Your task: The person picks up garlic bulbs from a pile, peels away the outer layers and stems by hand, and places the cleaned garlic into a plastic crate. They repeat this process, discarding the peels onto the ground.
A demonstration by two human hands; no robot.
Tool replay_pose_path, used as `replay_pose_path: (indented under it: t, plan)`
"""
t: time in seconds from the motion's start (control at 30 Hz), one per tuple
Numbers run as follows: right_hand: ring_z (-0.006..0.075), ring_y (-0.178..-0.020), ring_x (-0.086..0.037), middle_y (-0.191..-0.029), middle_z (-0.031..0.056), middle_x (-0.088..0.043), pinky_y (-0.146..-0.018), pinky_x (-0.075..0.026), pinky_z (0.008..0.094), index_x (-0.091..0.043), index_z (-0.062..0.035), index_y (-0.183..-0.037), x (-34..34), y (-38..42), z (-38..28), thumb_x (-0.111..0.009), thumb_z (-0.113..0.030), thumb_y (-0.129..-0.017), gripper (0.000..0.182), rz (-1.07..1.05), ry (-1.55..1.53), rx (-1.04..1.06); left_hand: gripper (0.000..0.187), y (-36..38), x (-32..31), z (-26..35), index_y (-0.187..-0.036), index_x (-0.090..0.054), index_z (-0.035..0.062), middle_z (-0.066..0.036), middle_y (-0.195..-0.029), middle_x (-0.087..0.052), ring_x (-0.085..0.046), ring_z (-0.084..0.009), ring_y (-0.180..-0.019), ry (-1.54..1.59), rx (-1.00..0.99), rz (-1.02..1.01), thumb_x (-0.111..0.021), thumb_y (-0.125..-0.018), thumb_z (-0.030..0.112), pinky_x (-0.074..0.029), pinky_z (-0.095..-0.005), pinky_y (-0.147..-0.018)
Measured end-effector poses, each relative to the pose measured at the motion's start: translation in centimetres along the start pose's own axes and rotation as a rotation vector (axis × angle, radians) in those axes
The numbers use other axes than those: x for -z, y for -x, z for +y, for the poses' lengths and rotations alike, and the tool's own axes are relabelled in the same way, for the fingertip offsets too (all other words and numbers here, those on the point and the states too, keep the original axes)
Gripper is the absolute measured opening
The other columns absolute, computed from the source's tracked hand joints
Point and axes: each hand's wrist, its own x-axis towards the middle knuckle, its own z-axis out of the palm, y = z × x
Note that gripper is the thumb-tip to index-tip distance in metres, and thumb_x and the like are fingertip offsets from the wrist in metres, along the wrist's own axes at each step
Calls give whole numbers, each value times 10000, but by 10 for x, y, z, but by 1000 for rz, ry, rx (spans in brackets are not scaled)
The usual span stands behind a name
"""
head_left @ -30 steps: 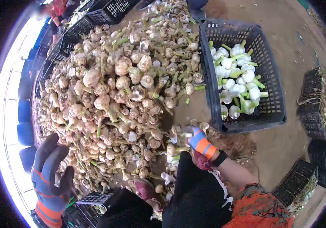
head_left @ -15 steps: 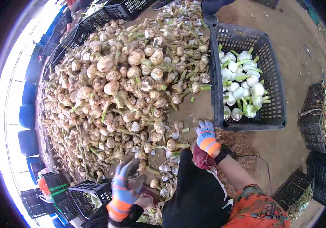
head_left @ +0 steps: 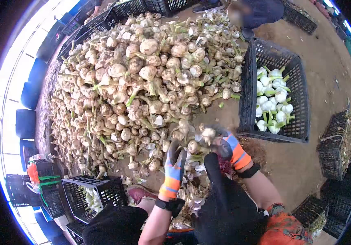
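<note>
A large heap of dirt-stained garlic bulbs (head_left: 138, 73) with cut green stems spreads in front of me. My left hand (head_left: 173, 169), in a blue and orange glove with dark palm, reaches to the heap's near edge. Its fingers are apart, the tips close to a bulb (head_left: 178, 135). My right hand (head_left: 232, 150), gloved alike, is curled with a garlic bulb (head_left: 208, 134) at its fingertips; motion blurs them partly. Another bulb (head_left: 193, 146) lies between the hands. Right of the heap, a black crate (head_left: 296, 124) holds clean white garlic bulbs (head_left: 271, 96).
Loose peelings (head_left: 189, 196) lie between my legs. A tipped black crate (head_left: 112, 192) with pale stems is at lower left. More filled crates (head_left: 331, 149) stand at right. Another person (head_left: 261, 12) is at the top, beyond the white-garlic crate.
My view has shifted, so the crate sits further right and lower. My left hand has moved up and right to the heap's edge. The right hand has turned inward and now has a bulb.
</note>
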Motion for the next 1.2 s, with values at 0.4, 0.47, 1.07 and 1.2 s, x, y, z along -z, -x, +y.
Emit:
replay_pose_path:
  t: [0.4,0.47,1.07,1.2]
  plan:
    - [135,-877,-601,-1029,72,-620,-719,-500,265,-471,13,-1203,-81,-6,-8,-612,-126,-837,416,-235,-58,-28,432,15,-14,54,-1260,-419,8,-125,-1201,-518,-520,-219,-1088,218,-145,9,-574,-861,65,-459,-351,-907]
    - [131,-870,-608,-985,67,-641,-725,-496,257,-529,3,-1148,-98,-1,-20,-633,-128,-818,369,-155,-1,18,392,16,-16,59,-1217,-447,-8,-136,-1165,-537,-534,-222,-1064,231,-217,16,-568,-845,19,-458,-360,-909]
    - [170,-869,-624,-982,88,-638,-774,-504,290,-561,17,-1071,-270,66,-127,-705,-234,-768,419,-410,248,181,359,101,-5,197,-1043,-498,12,-163,-1153,-560,-544,-227,-1055,338,-703,47,-637,-725,-83,-433,-346,-922]
    - [147,-798,-634,-924,90,-651,-743,-512,271,-580,22,-1012,-326,97,-142,-648,-93,-805,245,-411,477,272,346,137,3,240,-1027,-494,6,-145,-1153,-539,-558,-211,-1028,246,-941,78,-619,-730,-121,-460,-307,-875]
